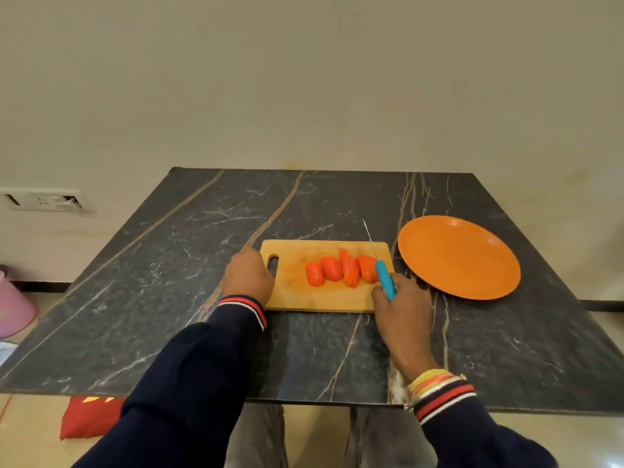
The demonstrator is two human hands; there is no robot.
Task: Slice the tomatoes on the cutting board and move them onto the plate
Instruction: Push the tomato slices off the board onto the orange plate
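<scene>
With right grip [401,312] clamped on the knife [386,280], left grip [248,276] at the cutting board [293,295], fingers hidden: apparently finishing slicing the tomatoes [332,269], moving none onto the plate [459,258] yet

red-orange tomato pieces [341,271], tan wooden board [297,295], orange plate [459,258], turquoise-handled knife [386,280], black gold-veined marble table [169,265].

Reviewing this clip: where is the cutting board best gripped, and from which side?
Probably the left end of the cutting board, approached from the left: the handle slot there offers a hold, while the tomato pieces and the knife occupy the centre and right.
</scene>
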